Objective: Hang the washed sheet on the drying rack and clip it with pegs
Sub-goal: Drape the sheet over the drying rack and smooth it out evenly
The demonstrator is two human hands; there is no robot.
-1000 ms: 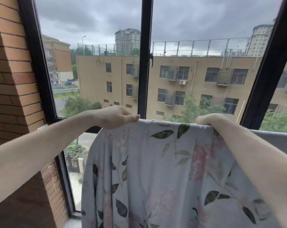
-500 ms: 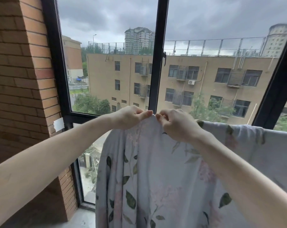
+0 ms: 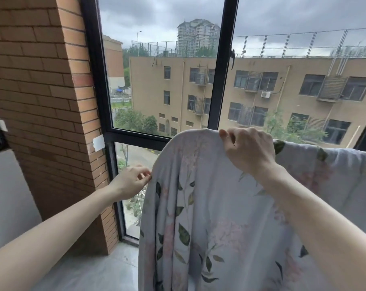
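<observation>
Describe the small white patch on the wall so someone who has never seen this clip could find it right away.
Start at the brick pillar left of the black-framed window. On the pillar's right edge, beside the window's horizontal crossbar, sits a small white patch. It is the only pale square on that red brick face, above the left hand.

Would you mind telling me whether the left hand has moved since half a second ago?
Yes. The left hand has dropped from the sheet's top fold, level with the window crossbar, to below that bar, pinching the sheet's left edge.
</observation>
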